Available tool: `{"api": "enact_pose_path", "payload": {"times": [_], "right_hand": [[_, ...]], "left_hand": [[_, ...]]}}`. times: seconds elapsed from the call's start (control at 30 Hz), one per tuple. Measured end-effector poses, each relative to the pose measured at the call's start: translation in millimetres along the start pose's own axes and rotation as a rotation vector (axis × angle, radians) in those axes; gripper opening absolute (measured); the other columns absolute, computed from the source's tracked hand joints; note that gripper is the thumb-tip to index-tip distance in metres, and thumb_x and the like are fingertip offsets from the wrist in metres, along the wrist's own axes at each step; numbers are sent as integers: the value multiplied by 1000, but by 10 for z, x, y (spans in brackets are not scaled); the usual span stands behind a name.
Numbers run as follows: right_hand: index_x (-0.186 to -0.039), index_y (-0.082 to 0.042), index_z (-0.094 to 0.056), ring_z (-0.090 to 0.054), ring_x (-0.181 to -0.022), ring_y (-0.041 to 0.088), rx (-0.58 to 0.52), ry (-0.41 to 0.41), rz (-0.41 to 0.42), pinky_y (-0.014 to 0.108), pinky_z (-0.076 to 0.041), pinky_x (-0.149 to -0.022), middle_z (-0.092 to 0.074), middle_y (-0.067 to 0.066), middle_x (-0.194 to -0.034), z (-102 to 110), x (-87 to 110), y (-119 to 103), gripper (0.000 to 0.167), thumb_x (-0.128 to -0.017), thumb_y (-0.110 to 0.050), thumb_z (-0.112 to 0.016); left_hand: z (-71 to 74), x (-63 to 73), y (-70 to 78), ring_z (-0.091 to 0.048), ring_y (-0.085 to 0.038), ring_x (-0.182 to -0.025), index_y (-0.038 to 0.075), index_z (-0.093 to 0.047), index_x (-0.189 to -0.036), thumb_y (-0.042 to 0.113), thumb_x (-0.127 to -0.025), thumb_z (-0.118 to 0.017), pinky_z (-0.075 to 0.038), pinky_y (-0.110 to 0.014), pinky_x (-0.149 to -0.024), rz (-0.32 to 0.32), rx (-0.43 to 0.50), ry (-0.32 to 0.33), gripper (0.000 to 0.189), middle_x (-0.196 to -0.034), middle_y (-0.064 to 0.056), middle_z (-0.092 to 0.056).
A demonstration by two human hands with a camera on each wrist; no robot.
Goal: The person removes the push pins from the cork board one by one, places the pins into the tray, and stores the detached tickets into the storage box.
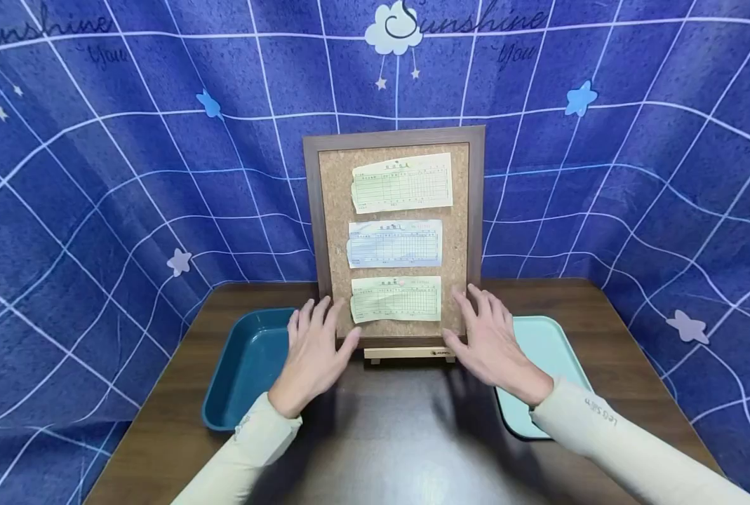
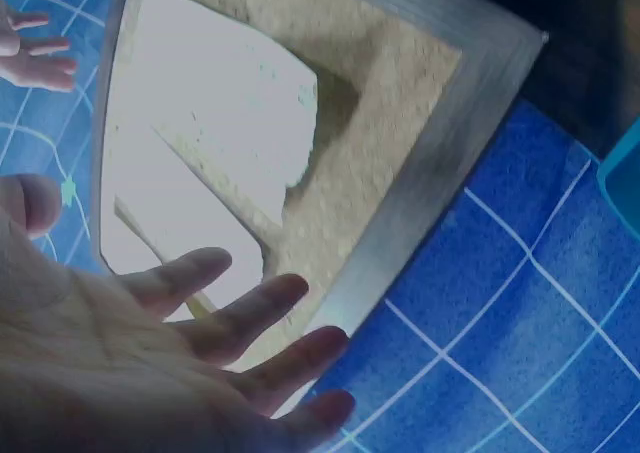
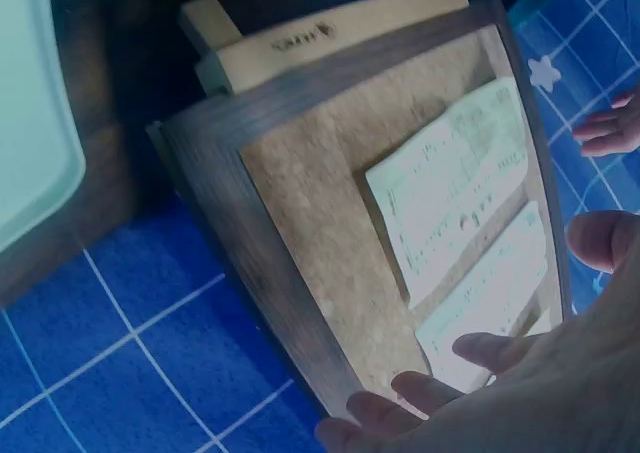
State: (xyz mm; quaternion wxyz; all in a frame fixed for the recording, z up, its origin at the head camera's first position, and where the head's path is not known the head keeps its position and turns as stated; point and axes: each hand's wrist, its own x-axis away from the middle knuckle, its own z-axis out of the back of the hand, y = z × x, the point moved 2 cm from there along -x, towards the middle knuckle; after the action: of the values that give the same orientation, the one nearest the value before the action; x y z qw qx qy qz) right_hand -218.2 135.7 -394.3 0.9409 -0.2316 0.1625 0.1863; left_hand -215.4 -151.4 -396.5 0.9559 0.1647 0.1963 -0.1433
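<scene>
Nearest, two cream sleeves (image 1: pixel 266 436) reach forward over a dark brown wooden table (image 1: pixel 387 449). The person's left hand (image 1: pixel 311 351) and right hand (image 1: pixel 491 344) are raised palms inward, fingers spread and slightly bent, thumbs pointing toward each other; neither grips anything. Whether any fingertip touches the board between them cannot be told.

A deep teal rectangular tray (image 1: pixel 248 375) sits to the left, and a pale mint rectangular tray (image 1: pixel 541 344) to the right, partly hidden by the right arm.

Farther on, between the hands, a small light-wood stand (image 1: pixel 406 353) shows beneath an upright cork board with a brown wooden frame (image 1: pixel 337 210). On the cork hang three printed paper slips, one above another: pale green lowest (image 1: pixel 396 301), pale blue in the middle (image 1: pixel 395 245), pale green at the top (image 1: pixel 403 189). Their fastenings are too small to make out.

An uneven push at the lower corners could probably tip or skew the board, and a finger catching a loose paper edge might tear a slip.

Farthest, a blue curtain with white grid lines (image 1: pixel 539 210) closes off the scene.
</scene>
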Motion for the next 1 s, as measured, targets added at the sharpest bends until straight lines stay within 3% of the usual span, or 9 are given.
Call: {"api": "enact_pose_path", "payload": {"times": [0.1, 0.23, 0.43, 0.7, 1.0], "right_hand": [[-139, -4, -39, -31, -122, 41, -59, 27, 2, 56, -26, -96, -33, 22, -137, 62, -98, -8, 62, -87, -31, -59], [-132, -3, -47, -42, -109, 30, -147, 83, 63, 46, -37, -90, -45, 15, -121, 131, -254, 1, 55, -83, -21, -65], [-117, 0, -56, -52, -94, 27, -215, 186, 168, 38, -44, -78, -53, 11, -107, 272, -572, -10, 37, -82, -7, -67], [-108, 2, -60, -55, -92, 25, -258, 245, 180, 35, -47, -80, -57, 12, -103, 450, -1034, -125, 25, -83, -2, -64], [-102, 2, -60, -57, -88, 25, -208, 310, 201, 34, -46, -78, -59, 13, -96, 599, -1517, -241, 21, -81, -1, -62]], "left_hand": [[76, -114, -17, -38, -35, -116, 5, -53, -129, 44, -95, -47, -22, -50, -94, -17, 25, 47, 52, -124, -15, -52], [160, -294, -47, -46, -29, -94, 5, -63, -110, 33, -93, -52, -28, -45, -77, -56, 58, 138, 35, -102, -10, -61], [298, -600, -87, -46, -27, -83, 5, -65, -97, 23, -89, -60, -28, -44, -71, -102, 114, 274, 21, -88, -8, -62], [454, -1048, -73, -46, -26, -86, 6, -64, -100, 24, -91, -59, -28, -43, -74, -45, 160, 255, 20, -90, -6, -62], [488, -1481, 49, -45, -24, -88, 7, -62, -103, 29, -92, -54, -28, -42, -78, 30, 189, 269, 26, -92, -3, -60]]}}
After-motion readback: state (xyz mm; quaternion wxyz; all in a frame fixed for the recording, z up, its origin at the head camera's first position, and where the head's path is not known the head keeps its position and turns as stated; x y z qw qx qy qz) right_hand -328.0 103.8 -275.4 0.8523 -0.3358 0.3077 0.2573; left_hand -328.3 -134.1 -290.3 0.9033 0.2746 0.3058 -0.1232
